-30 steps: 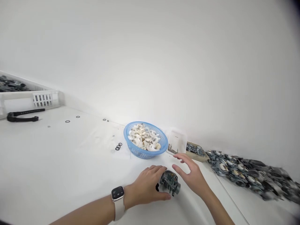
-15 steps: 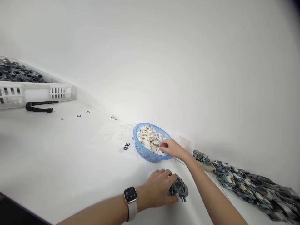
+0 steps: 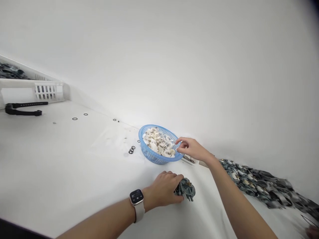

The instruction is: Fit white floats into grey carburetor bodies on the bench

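My left hand [image 3: 167, 190], with a watch on its wrist, is closed round the left side of a grey-green metal part [image 3: 187, 188] low over the white table. Beyond it stands a blue mesh basket [image 3: 156, 158] full of small white plastic pieces [image 3: 158, 142], some with metal bits. My right hand [image 3: 191, 148] is over the basket's right rim, thumb and forefinger curled toward each other with a gap between them; I see nothing held there.
Black rings [image 3: 131, 150] lie left of the basket. A black strap [image 3: 25, 109] and a white crate [image 3: 50, 90] are at the far left. Metal parts [image 3: 259, 182] are heaped at the right. Part of another hand [image 3: 312, 231] shows at the lower right edge.
My right hand has moved from above the white pieces to the right, over the rim. The view has shifted right. My left hand still holds the metal part.
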Tool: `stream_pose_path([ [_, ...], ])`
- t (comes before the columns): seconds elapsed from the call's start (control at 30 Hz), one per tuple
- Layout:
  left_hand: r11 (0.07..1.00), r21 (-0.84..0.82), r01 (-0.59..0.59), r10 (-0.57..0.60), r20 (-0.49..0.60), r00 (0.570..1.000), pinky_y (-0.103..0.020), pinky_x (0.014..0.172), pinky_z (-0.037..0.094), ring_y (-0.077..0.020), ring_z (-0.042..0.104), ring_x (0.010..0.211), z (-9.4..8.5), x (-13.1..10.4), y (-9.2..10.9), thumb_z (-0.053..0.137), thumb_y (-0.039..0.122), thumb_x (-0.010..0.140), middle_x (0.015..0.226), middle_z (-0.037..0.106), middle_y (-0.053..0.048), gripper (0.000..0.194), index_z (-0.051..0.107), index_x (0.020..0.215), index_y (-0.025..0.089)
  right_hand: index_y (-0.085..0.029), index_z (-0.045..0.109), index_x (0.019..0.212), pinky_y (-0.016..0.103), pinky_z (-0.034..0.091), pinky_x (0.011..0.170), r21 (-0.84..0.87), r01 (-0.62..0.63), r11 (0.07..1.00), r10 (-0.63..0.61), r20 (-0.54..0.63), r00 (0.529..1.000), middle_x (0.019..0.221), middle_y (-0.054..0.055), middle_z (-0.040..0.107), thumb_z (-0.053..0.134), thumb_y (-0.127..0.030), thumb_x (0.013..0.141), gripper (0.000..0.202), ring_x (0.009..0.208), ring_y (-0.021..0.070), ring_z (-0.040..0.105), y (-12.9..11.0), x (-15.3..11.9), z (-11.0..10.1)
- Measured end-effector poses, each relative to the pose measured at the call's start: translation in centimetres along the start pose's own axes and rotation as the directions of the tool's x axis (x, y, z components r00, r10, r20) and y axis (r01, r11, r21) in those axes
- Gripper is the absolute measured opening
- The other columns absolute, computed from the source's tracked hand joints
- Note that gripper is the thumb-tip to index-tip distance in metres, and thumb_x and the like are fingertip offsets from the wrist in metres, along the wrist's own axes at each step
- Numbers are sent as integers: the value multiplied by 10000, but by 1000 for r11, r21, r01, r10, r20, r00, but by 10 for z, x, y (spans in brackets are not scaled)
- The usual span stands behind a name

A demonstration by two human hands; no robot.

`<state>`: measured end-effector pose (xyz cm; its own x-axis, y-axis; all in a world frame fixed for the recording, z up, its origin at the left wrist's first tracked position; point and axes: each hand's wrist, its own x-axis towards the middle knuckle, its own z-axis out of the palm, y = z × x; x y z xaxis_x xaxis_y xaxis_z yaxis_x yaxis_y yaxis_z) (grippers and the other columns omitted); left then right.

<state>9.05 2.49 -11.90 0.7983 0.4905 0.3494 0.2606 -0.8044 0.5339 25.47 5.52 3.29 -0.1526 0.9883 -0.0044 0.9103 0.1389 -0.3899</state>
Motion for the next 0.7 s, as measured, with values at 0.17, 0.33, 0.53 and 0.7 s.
stream_pose_path([
  [0.17, 1000, -9, 13, -13, -2, 1000, -401, 800, 516, -306, 666, 908, -5, -3, 1, 725, 430, 749, 973, 715, -67, 405, 610, 1080, 227, -219, 657, 1112, 282, 437, 638, 160, -51, 986, 41, 63, 997, 698, -11, 648, 648, -381, 877, 285, 686, 172, 576, 0, -60, -12],
  [0.33, 999, -25, 24, -24, -14, 1000, -414, 824, 516, -307, 660, 927, -4, -3, 2, 741, 403, 720, 982, 716, -69, 419, 623, 1077, 218, -240, 639, 1135, 274, 428, 598, 160, -157, 975, 147, 73, 986, 694, -20, 651, 657, -401, 876, 305, 647, 169, 586, 4, -96, 19],
  [0.53, 998, -40, 37, -39, -26, 999, -408, 820, 516, -301, 668, 917, -3, -4, 3, 746, 357, 711, 970, 726, -62, 373, 630, 1034, 211, -272, 639, 1145, 268, 426, 571, 4, -213, 977, 212, -94, 973, 688, -33, 659, 613, -407, 883, 296, 639, 179, 626, -4, -102, 60],
  [0.7, 995, -90, 46, -51, -50, 997, -388, 835, 504, -295, 673, 957, -8, -7, 9, 759, 461, 759, 1028, 725, -51, 488, 612, 1169, 241, -285, 646, 1174, 283, 447, 603, -23, -222, 975, 216, -152, 964, 756, -19, 686, 579, -496, 916, 340, 644, 181, 645, -4, -101, 41],
])
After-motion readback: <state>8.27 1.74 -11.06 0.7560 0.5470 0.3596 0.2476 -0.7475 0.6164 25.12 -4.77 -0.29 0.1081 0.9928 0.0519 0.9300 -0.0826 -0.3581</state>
